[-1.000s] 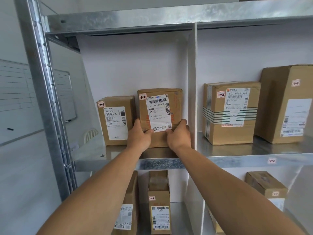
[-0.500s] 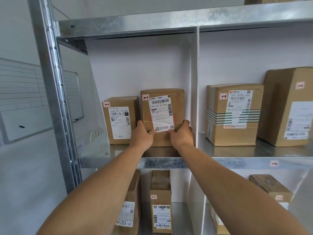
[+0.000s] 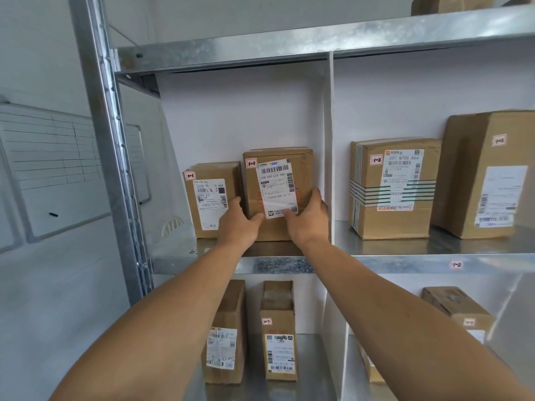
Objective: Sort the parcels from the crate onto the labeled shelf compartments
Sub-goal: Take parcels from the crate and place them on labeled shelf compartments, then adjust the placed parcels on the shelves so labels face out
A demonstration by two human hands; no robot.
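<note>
In the upper left compartment of the shelf (image 3: 202,264), the parcel (image 3: 278,192) tagged 1-1 stands upright on the metal board. It sits just beside a smaller box (image 3: 212,198) on one side and near the white divider (image 3: 328,140) on the other. The left hand (image 3: 238,224) and right hand (image 3: 308,221) clasp its lower corners, thumbs on the front. Placing looks almost done. Next, both hands must let go and draw back without pulling the parcel forward.

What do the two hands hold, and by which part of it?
Both hold the upright parcel tagged 1-1: the left hand at its lower left edge, the right hand at its lower right edge, thumbs on the front.
</note>
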